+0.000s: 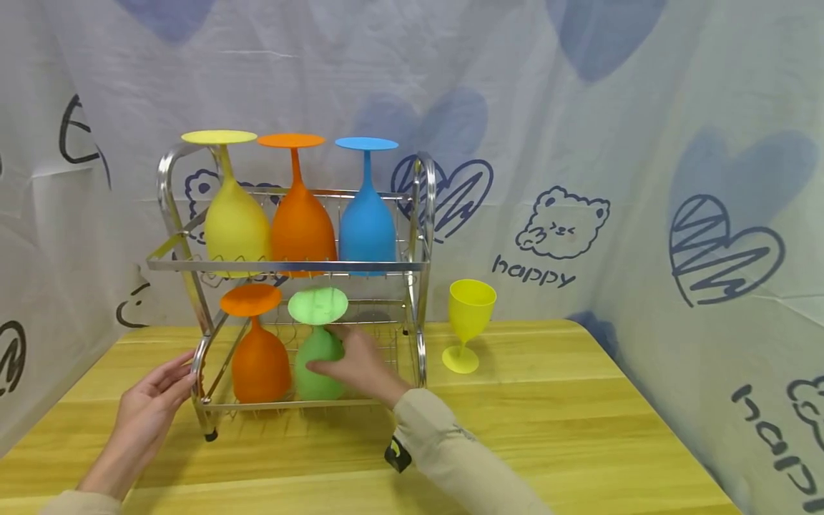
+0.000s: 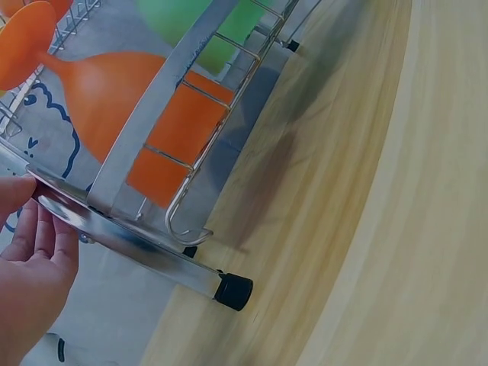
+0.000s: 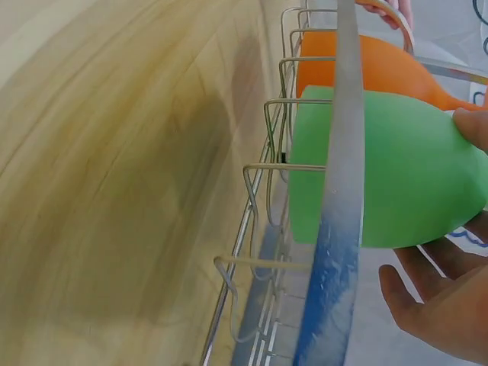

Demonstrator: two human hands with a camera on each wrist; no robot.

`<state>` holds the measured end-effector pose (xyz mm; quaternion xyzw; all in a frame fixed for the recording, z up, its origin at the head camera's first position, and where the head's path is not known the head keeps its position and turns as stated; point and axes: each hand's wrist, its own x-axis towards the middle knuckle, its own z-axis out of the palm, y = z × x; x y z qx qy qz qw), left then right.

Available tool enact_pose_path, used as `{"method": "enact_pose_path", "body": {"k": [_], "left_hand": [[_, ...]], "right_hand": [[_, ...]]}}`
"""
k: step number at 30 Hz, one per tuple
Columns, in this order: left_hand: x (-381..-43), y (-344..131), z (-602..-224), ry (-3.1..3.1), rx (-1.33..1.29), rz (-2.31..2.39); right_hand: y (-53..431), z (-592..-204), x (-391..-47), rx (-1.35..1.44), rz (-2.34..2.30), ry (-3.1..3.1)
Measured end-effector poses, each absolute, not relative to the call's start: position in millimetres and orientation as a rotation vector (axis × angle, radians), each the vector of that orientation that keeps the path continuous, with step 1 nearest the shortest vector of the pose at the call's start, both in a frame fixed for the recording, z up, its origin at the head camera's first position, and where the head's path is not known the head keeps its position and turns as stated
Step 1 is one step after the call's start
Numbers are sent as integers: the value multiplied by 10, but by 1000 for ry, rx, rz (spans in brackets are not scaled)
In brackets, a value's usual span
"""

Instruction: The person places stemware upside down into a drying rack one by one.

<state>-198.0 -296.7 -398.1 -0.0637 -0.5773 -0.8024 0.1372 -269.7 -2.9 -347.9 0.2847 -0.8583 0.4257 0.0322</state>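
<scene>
A two-tier metal dish rack [image 1: 290, 265] stands on the table with goblets turned upside down in it. On its lower tier, toward the front, my right hand [image 1: 363, 363] grips a green goblet [image 1: 315, 357] around the upper part of its bowl, just below the stem. In the right wrist view the green goblet's rim [image 3: 297, 191] sits behind the front bar, among the wire loops. An orange goblet [image 1: 260, 368] is just left of it. My left hand [image 1: 146, 411] holds the rack's left front tube [image 2: 114, 229] between thumb and fingers.
Upside down on the upper tier are a yellow goblet [image 1: 237, 222], another orange goblet [image 1: 302, 225] and a blue goblet [image 1: 368, 229]. Right of the rack, a yellow goblet [image 1: 471, 311] stands upright on the wooden table [image 1: 547, 422]. A printed curtain [image 1: 579, 143] hangs behind.
</scene>
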Motion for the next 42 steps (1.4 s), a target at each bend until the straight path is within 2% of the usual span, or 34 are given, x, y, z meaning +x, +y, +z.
{"method": "enact_pose_path", "body": {"k": [24,37,42], "left_hand": [[-1987,-2929,-3988,-1678,-205,-2262],[-1958,-2921,-3987,-1698,-177,-2233],[-1908,-2883,-3910,-2059,34,-1877]], "right_hand": [[-181,-3554,-2801,844,1375,-2664],[79,-3334,-2469,816,1269,-2715],[311,-3223,-2320,914,1212,-2599]]}}
